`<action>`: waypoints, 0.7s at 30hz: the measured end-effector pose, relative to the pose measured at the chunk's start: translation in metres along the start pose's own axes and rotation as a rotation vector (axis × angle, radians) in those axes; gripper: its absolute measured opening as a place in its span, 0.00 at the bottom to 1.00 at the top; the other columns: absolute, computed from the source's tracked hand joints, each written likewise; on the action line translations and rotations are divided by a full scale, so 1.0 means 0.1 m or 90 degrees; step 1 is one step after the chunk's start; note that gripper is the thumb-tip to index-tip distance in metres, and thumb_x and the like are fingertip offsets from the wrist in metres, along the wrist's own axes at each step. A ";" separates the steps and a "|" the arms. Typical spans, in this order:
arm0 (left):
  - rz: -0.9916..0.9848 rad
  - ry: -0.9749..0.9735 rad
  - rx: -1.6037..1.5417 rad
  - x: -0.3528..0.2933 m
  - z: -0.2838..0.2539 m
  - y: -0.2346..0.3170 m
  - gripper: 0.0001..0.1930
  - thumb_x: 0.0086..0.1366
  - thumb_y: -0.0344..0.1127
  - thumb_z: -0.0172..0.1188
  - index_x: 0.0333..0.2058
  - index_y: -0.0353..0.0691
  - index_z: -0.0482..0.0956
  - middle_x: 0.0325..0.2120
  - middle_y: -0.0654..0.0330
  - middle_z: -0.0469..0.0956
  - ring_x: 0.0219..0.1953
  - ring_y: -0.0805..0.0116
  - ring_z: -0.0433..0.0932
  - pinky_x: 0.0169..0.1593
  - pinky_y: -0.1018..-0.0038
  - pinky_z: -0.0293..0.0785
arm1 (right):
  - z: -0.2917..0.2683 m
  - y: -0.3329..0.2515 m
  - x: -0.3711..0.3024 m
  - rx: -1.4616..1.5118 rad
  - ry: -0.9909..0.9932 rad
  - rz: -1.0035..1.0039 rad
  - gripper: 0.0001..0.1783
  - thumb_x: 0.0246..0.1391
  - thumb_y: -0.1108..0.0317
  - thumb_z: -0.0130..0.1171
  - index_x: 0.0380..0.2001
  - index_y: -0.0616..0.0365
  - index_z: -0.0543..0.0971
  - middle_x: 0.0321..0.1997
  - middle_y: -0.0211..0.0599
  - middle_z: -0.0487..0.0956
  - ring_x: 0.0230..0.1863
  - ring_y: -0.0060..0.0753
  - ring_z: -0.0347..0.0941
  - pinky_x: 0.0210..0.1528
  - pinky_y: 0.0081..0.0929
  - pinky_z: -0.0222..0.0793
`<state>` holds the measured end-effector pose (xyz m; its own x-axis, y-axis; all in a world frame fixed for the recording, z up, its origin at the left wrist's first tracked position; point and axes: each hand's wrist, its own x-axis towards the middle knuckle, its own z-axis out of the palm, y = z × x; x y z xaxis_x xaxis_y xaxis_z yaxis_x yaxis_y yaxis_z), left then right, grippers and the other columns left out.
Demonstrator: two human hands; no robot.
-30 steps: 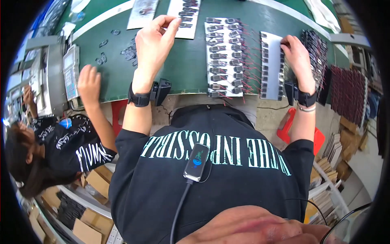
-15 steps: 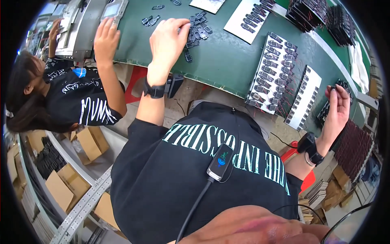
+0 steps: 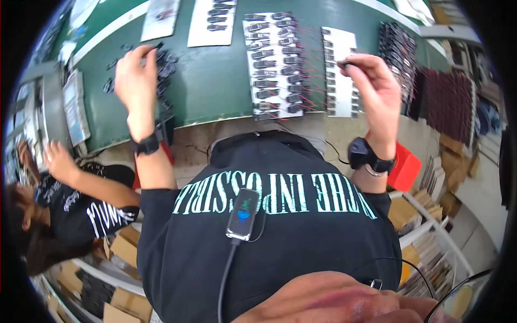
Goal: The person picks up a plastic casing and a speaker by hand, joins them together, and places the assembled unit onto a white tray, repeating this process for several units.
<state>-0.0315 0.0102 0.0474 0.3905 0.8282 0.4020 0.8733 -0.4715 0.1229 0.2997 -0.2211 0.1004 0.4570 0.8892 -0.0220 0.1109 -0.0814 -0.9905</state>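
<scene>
On the left of the green table my left hand (image 3: 137, 81) is closed in a pinch, with a small black plastic frame (image 3: 159, 46) at its fingertips. Loose frames of the same kind (image 3: 167, 69) lie in a pile beside and under it. My right hand (image 3: 379, 86) pinches a small dark part (image 3: 344, 64), its exact kind hidden by the fingers. It hovers over a white strip board (image 3: 340, 75) with small dark pieces along both long edges. Left of that board, a white board (image 3: 274, 81) carries two columns of black framed units with red wires.
Two more white boards (image 3: 199, 37) lie farther back, at least one bearing black frames. Stacked wired units (image 3: 397, 48) stand at the right, near a dark red bundle (image 3: 447, 105). A co-worker's hand (image 3: 60, 161) is at the left by a machine. A red stool (image 3: 405, 167) is below the table's edge.
My view has turned to the right. My right hand has come from the stacked units at the right to above the strip board, holding a small part. My left hand stays by the pile.
</scene>
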 end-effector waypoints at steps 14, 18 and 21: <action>-0.181 -0.481 -1.003 -0.18 -0.15 1.48 0.13 0.68 0.31 0.60 0.48 0.34 0.81 0.34 0.58 0.84 0.33 0.75 0.82 0.39 0.80 0.81 | 0.57 0.03 0.13 0.051 -0.115 0.001 0.10 0.60 0.76 0.60 0.45 0.63 0.78 0.40 0.27 0.79 0.40 0.16 0.75 0.45 0.14 0.72; -0.211 -0.518 -1.084 -0.20 -0.19 1.48 0.15 0.67 0.31 0.61 0.50 0.31 0.79 0.36 0.55 0.83 0.35 0.73 0.83 0.41 0.80 0.81 | 0.56 0.04 0.12 0.051 -0.113 -0.003 0.11 0.60 0.76 0.60 0.46 0.63 0.78 0.40 0.28 0.79 0.39 0.16 0.75 0.45 0.14 0.72; -0.204 -0.503 -1.081 -0.23 -0.19 1.49 0.16 0.67 0.30 0.61 0.51 0.30 0.78 0.37 0.55 0.83 0.36 0.73 0.83 0.41 0.80 0.81 | 0.58 0.08 0.13 0.060 -0.117 0.002 0.10 0.60 0.76 0.60 0.45 0.63 0.78 0.40 0.27 0.79 0.39 0.16 0.75 0.45 0.14 0.71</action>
<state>0.0838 -0.0844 0.0741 0.7491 0.6309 -0.2021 -0.0476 0.3554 0.9335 0.2550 -0.1840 0.0839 0.2871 0.9571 -0.0405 0.0233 -0.0493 -0.9985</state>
